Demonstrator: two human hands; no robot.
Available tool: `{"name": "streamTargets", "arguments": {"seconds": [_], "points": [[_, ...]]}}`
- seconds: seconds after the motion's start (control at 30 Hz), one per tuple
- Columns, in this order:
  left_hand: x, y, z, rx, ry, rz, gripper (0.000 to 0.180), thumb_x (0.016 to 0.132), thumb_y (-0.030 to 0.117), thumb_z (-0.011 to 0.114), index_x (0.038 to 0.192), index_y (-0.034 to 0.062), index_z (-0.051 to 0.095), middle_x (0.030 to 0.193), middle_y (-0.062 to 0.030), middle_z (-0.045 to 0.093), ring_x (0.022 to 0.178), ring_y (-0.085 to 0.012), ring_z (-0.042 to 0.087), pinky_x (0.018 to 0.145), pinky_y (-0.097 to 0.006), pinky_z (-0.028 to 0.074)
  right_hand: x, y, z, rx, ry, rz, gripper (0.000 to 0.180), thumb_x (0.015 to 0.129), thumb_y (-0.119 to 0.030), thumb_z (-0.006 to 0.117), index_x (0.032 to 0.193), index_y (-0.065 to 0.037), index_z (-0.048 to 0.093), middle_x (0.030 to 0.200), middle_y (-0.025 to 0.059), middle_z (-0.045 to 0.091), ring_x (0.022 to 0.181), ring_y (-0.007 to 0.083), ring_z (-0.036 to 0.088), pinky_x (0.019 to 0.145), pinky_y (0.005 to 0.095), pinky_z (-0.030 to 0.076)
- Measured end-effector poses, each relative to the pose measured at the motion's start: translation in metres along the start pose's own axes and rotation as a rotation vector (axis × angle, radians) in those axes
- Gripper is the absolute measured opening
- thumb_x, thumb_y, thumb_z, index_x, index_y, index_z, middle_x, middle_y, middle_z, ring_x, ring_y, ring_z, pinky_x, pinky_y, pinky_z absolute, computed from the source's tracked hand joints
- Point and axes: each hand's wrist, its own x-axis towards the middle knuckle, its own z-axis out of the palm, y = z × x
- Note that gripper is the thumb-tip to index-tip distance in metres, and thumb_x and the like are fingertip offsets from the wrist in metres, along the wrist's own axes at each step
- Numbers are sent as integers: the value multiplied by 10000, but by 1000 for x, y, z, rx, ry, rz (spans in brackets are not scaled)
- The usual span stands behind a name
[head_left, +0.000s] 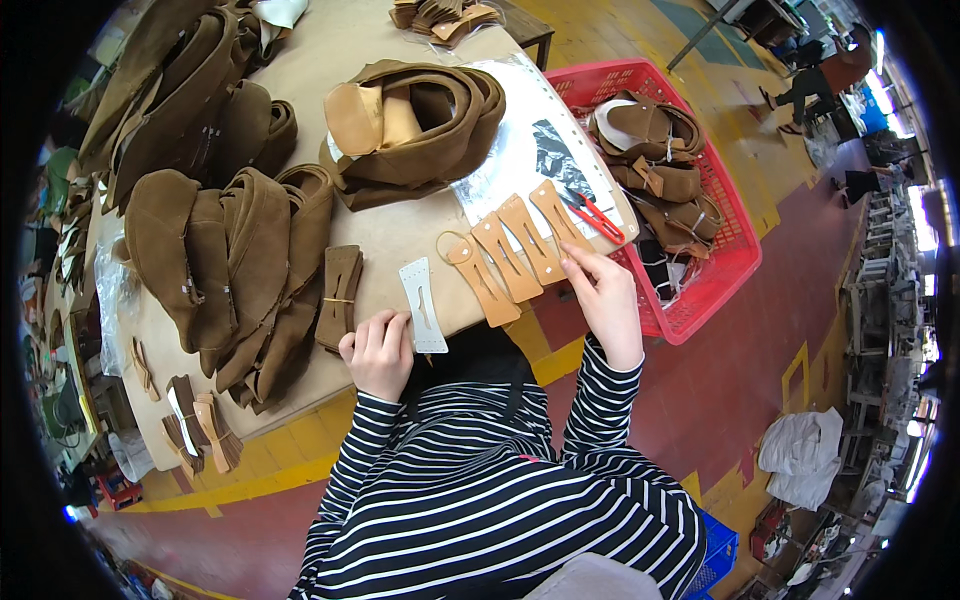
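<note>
My left hand (379, 355) is at the table's near edge, its fingers curled beside a white slotted strip (427, 312) with flared ends. What those fingers hold, if anything, is hidden. My right hand (606, 300) pinches the near end of a tan slotted leather piece (554, 214), the rightmost in a row. Several more tan leather pieces (506, 255) of the same shape lie side by side to its left. A thin ring-like band (453, 243) rests at the leftmost one. Red-handled snips (596, 216) lie just beyond my right hand.
A banded stack of dark brown pieces (339, 298) lies left of my left hand. Large brown leather bundles (235, 265) cover the left side, with a coiled bundle (420, 125) behind. A red plastic basket (741, 252) holding brown parts stands against the table's right side.
</note>
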Motion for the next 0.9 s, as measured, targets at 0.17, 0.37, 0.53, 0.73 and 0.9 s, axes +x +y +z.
{"name": "streamTargets", "arguments": {"seconds": [0.17, 0.37, 0.53, 0.73, 0.9], "points": [[-4, -2, 0, -31, -23, -5, 204, 767, 140, 686, 968, 173, 674, 965, 40, 632, 877, -117, 589, 802, -319, 325, 24, 33, 37, -330, 276, -57, 303, 846, -192, 681, 1063, 19, 660, 886, 156, 608, 872, 321, 575, 802, 411, 454], [-2, -9, -24, -344, 228, -30, 295, 720, 10, 704, 991, 114, 649, 975, -20, 638, 900, -211, 590, 818, -361, 381, 44, 50, 45, -311, 246, -80, 292, 785, -162, 725, 1008, 9, 645, 974, 185, 636, 962, 363, 579, 863, 440, 442], [21, -19, -64, -447, 363, -50, 281, 746, -21, 684, 1006, 83, 650, 972, -49, 638, 883, -229, 592, 782, -350, 414, 54, 38, 38, -200, 140, 19, 321, 838, -117, 654, 1111, 49, 620, 1080, 224, 641, 982, 360, 610, 866, 433, 456], [47, 7, -80, -1155, 95, -351, 284, 916, 122, 603, 1171, -2, 604, 1051, -125, 628, 983, -256, 601, 918, -339, 445, 16, -55, 41, 468, 123, -72, 269, 931, -115, 570, 1121, 73, 596, 964, 170, 595, 927, 295, 592, 827, 370, 451], [46, 36, -56, -1564, -83, -556, 378, 1004, 215, 513, 1323, 12, 504, 1229, -122, 539, 1155, -207, 518, 980, -313, 417, -29, -115, 64, 418, -309, -356, 210, 925, -65, 583, 1123, -21, 640, 1028, 116, 643, 939, 272, 604, 845, 311, 462]]}}
